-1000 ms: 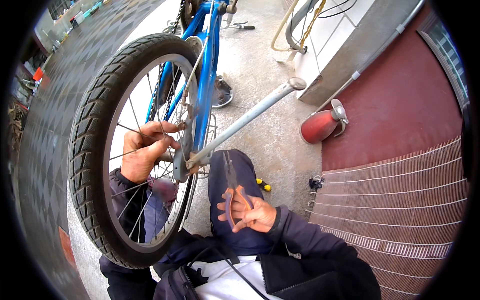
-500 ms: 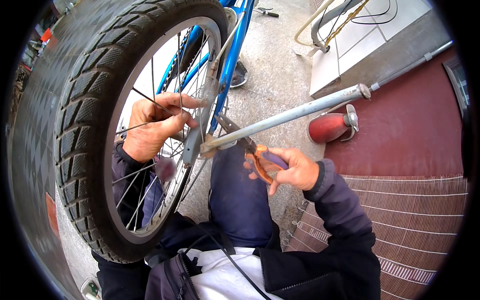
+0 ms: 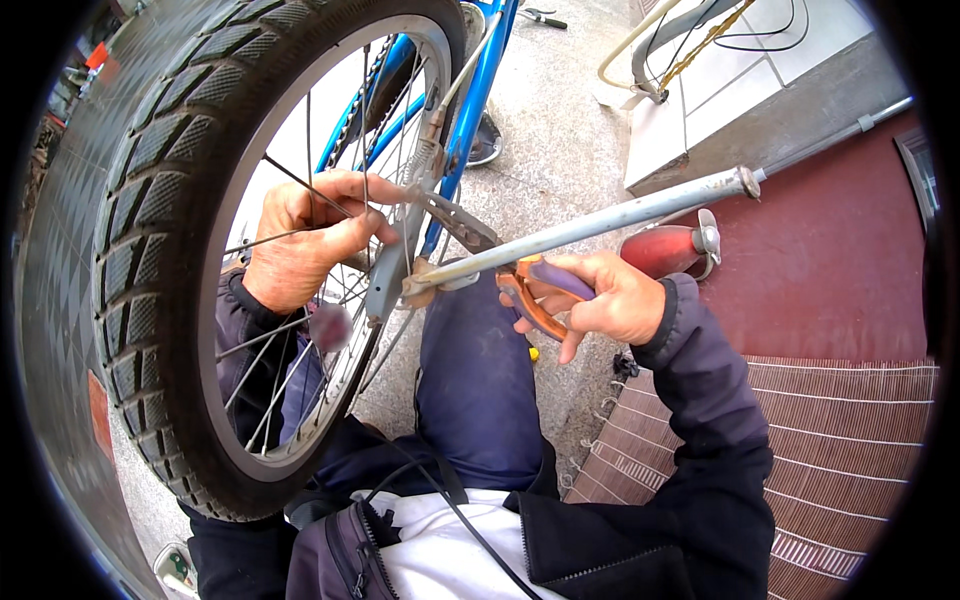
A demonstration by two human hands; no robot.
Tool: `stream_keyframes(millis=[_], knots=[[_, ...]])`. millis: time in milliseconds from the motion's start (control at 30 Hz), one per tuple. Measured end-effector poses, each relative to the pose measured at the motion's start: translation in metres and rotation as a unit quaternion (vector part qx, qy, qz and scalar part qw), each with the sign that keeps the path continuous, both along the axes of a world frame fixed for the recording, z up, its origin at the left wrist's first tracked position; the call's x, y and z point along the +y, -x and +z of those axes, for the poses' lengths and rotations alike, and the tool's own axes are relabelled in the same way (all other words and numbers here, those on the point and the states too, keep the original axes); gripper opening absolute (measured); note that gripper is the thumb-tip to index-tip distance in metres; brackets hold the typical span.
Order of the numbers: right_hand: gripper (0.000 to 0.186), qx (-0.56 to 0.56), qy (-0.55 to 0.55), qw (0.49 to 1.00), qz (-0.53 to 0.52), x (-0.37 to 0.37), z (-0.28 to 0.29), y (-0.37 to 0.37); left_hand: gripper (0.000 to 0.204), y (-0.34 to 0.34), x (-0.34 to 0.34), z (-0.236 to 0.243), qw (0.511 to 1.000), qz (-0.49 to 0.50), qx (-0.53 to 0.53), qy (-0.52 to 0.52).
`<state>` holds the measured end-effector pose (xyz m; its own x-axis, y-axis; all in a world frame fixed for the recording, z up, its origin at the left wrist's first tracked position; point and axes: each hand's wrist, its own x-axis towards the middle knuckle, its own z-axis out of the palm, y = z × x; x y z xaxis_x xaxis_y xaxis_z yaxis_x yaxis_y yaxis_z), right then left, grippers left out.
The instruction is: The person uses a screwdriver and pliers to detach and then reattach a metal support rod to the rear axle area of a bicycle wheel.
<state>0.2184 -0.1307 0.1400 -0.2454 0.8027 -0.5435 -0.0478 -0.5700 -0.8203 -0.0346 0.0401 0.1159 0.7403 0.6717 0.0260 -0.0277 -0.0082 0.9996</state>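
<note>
Pliers (image 3: 535,295) with orange-and-purple handles sit clamped in the right hand (image 3: 600,300), fingers curled shut around them, their nose reaching to the axle nut (image 3: 425,290) just past the fingertips. Left hand (image 3: 305,240) reaches through the spokes (image 3: 300,330) of the bicycle wheel (image 3: 150,250), fingers closed at the hub beside a grey metal stay (image 3: 600,222).

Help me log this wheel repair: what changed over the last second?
The right hand brought the orange-handled pliers up from above the lap to the axle end beside the grey stay rod. The left hand stayed gripping through the spokes at the hub.
</note>
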Motion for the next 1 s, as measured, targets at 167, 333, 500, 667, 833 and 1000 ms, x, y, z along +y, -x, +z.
stream_keyframes(millis=[167, 333, 500, 667, 833, 1000], knots=[[0.063, -0.002, 0.001, 1.0, 0.026, 0.005, 0.005, -0.002, 0.023, 0.002, 0.001, -0.001, 1.0, 0.0, -0.002, 0.008], [0.059, 0.015, 0.003, 0.999, 0.031, 0.007, 0.015, -0.007, 0.024, 0.002, 0.002, -0.001, 1.0, -0.006, 0.002, 0.018], [0.059, -0.021, 0.007, 0.999, 0.046, 0.015, 0.029, -0.009, 0.023, 0.005, 0.003, -0.003, 1.0, -0.006, 0.007, 0.005], [0.063, -0.02, 0.001, 0.998, 0.056, 0.015, 0.035, -0.01, 0.027, 0.002, 0.0, -0.001, 1.0, -0.002, -0.005, 0.023], [0.065, -0.003, 0.007, 0.999, 0.047, 0.012, 0.029, -0.011, 0.027, 0.003, 0.001, -0.004, 1.0, 0.001, -0.007, 0.009], [0.065, 0.005, -0.004, 0.998, 0.058, 0.011, 0.027, -0.015, 0.026, 0.001, -0.001, 0.001, 1.0, 0.003, -0.004, 0.007]])
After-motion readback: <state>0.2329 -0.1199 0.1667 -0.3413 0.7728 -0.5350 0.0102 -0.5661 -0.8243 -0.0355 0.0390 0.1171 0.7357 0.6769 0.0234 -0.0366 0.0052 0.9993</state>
